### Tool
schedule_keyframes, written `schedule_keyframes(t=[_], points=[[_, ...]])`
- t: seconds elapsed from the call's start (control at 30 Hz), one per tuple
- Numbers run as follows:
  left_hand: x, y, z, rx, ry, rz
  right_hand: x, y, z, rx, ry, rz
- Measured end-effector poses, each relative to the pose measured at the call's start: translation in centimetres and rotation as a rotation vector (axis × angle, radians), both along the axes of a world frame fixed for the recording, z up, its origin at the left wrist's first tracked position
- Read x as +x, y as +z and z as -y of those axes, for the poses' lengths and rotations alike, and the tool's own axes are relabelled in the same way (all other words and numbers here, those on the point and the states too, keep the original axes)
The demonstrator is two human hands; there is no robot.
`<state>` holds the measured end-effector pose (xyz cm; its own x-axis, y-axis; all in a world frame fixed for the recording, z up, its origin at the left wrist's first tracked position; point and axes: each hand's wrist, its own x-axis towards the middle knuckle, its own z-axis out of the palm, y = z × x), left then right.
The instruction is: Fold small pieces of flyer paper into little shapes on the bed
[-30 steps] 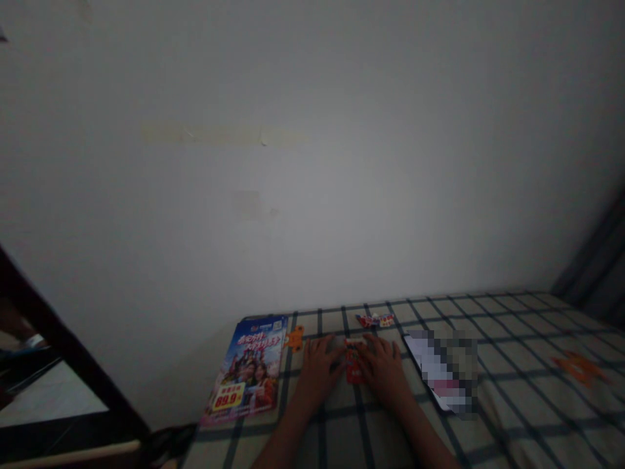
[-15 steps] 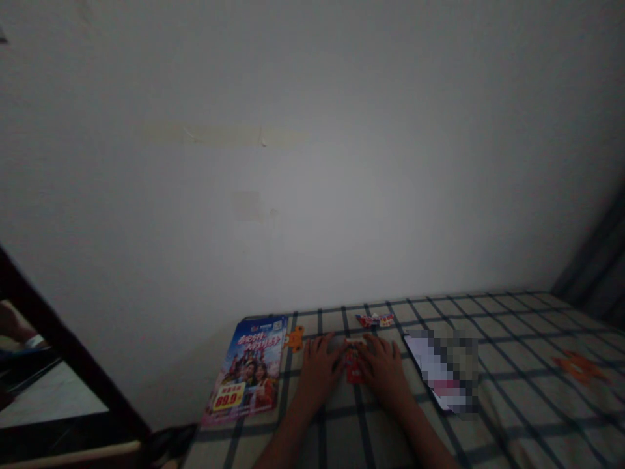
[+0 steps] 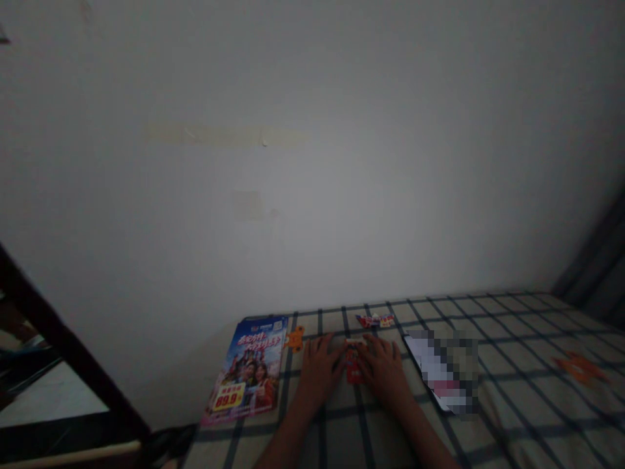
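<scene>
A small red printed piece of paper (image 3: 353, 372) lies on the checked cloth between my two hands; it looks folded, though part of it is covered. My left hand (image 3: 319, 365) rests flat at its left side, fingers spread forward and thumb at the paper's edge. From the right, my right hand (image 3: 385, 365) lies partly over the paper, its fingers also stretched out. Just beyond the fingertips sits a small folded paper piece (image 3: 375, 320) in red, white and blue.
Left of my hands is a stack of colourful flyers (image 3: 251, 365), with an orange bear shape (image 3: 295, 339) beside it. To the right lies a flat item (image 3: 437, 374), partly blurred out. The checked cloth (image 3: 517, 339) runs back to a grey wall (image 3: 342, 195). A dark slanted bar (image 3: 73, 345) stands at left.
</scene>
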<state>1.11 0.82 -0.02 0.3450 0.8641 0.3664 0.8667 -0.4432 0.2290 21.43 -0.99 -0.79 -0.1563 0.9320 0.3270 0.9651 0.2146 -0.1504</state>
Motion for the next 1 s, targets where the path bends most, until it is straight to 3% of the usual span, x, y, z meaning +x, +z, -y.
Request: schedule_keyframes(t=[1.0], points=[[0.74,0.34,-0.74,-0.017,0.055,0.074,-0.20,0.25,0.00,-0.010,-0.015,0.017]])
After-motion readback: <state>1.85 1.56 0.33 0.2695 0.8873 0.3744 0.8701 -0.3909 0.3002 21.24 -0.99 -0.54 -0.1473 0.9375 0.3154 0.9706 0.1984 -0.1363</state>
